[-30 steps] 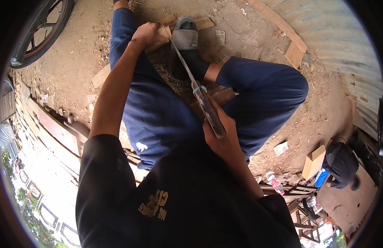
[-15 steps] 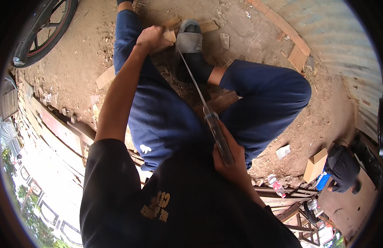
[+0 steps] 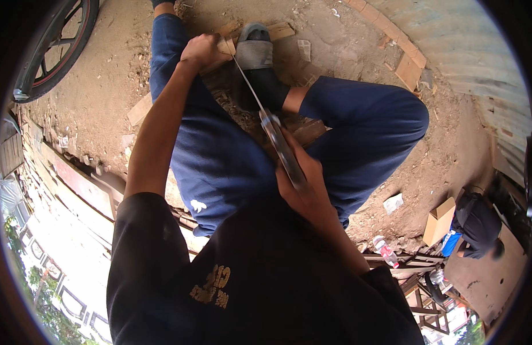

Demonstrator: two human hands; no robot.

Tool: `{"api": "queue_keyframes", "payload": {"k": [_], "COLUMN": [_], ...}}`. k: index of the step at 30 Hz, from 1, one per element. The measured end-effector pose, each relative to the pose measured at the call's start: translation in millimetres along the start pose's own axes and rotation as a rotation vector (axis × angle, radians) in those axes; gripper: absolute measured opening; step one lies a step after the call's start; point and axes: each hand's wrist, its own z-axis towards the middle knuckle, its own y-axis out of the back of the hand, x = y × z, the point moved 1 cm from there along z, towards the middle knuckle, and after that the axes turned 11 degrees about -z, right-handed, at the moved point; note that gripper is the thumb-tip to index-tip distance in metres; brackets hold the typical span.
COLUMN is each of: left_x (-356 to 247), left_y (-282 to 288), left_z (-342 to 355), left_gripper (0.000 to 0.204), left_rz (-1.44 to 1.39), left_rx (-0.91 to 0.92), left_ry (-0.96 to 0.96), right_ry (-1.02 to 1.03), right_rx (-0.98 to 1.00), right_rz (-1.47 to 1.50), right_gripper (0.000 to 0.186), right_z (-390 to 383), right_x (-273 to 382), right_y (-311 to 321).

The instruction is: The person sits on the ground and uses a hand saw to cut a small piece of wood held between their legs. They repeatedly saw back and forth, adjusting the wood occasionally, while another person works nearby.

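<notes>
Hands both closed: our right hand (image 3: 303, 187) grips the knife (image 3: 266, 118) handle near our body; our left hand (image 3: 204, 50) holds a wood piece (image 3: 225, 46) at the blade's far tip.

Wood piece (image 3: 227, 45) — left of sandal (image 3: 254, 49)

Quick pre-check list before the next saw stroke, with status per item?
1. Right hand wrapped around the handsaw handle: ok.
2. Left hand gripping the wood piece at the blade's far end: ok.
3. Left fingers apart from the blade: cannot tell, they sit very close to it.
4. Shoe planted beside the cut, on the wooden board: ok.
5. Blade seated in a kerf: cannot tell, the contact point is hidden.
6. Knees apart from the blade's path: ok.
</notes>
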Motion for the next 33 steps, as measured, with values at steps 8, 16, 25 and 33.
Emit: {"api": "queue_keyframes", "payload": {"k": [8,16,25,33], "left_x": [3.4,3.7,-0.7,-3.9], "left_y": [-2.8,-0.1,0.0,1.3], "left_z": [-4.3,-7.7,-5.0,-6.2], "left_gripper": [0.065,0.064,0.061,0.063], "left_rz": [0.018,-0.015,-0.013,-0.026], "left_rx": [-0.055,-0.082,-0.047,-0.008], "left_ry": [-0.058,-0.051,-0.019,0.012], "right_ry": [0.065,-0.030,0.128,0.112], "right_rx": [-0.057,0.039,-0.056,-0.044], "right_rz": [-0.019,-0.051,-0.088,-0.018], "right_gripper": [0.060,0.065,0.065,0.062], "right_z": [-17.0,-19.4,33.3,42.0], "right_x": [-5.7,7.2,-12.7,-9.5], "right_y": [3.1,-0.2,-18.4,-16.3]}}
